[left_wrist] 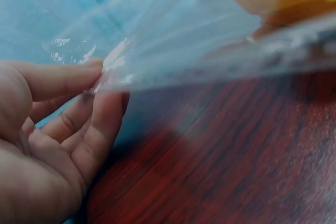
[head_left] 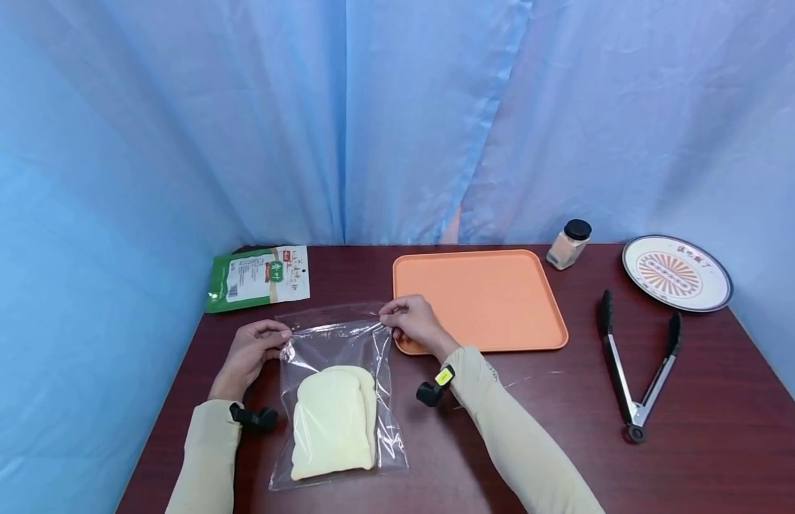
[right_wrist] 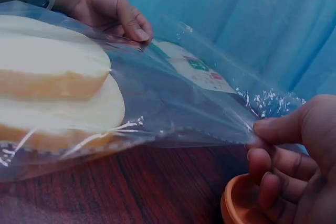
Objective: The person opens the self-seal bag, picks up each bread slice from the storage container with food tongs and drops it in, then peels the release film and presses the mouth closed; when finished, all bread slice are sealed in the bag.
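Observation:
A clear plastic bag (head_left: 327, 350) lies on the dark wooden table, with two overlapping slices of bread (head_left: 331, 421) inside it. My left hand (head_left: 252, 351) pinches the bag's upper left corner between thumb and fingers. At the upper right corner, my right hand (head_left: 412, 323) pinches the film in the same manner. Between the hands the top edge is drawn fairly straight. In the right wrist view the bread (right_wrist: 52, 56) shows through the film, and the right hand (right_wrist: 294, 156) holds the corner above the orange tray's rim. The left wrist view shows the left hand (left_wrist: 63, 124) gripping gathered film.
An orange tray (head_left: 477, 300) sits just beyond the right hand. A green and white packet (head_left: 259, 278) lies at the back left. Toward the right are a black-lidded jar (head_left: 568, 245), a patterned plate (head_left: 677, 273) and metal tongs (head_left: 636, 371) standing spread. Blue curtains (head_left: 397, 121) border the table.

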A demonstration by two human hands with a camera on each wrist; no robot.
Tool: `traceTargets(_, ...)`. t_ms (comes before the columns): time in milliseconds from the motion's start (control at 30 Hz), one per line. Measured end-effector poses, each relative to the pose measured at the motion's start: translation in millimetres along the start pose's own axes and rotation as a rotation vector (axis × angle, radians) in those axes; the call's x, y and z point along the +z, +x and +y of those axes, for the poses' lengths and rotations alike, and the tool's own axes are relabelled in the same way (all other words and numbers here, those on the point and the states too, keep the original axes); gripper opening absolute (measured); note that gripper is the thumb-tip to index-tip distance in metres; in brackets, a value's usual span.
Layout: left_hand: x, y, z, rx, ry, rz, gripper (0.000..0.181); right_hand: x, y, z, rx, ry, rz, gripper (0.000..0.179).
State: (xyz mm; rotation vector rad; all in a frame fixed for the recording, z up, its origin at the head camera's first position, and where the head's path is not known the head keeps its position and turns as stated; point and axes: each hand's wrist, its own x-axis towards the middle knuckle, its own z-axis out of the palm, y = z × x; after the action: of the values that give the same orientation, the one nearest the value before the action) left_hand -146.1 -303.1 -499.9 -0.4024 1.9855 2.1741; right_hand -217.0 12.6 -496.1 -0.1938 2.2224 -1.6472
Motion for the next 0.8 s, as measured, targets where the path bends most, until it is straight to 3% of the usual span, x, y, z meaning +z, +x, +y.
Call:
traceTargets(133,-3.6,-0.9,0.2,0.007,-0.065,-0.037,0.026,-2.3,-0.1,3.7,0.022,0.111,-0.033,0.018)
traceTargets(433,-4.3,0.2,-2.3,0.047,-0.165,-0.042,0.030,-3.2,1.9,6.0,0.022,0.141,-0.021,0.019)
traceTargets(800,-2.0,4.0,-4.5,0.135,-0.160,-0.044,0.026,-6.3,1.2,4.7,-0.001,0.158,-0.053,0.026)
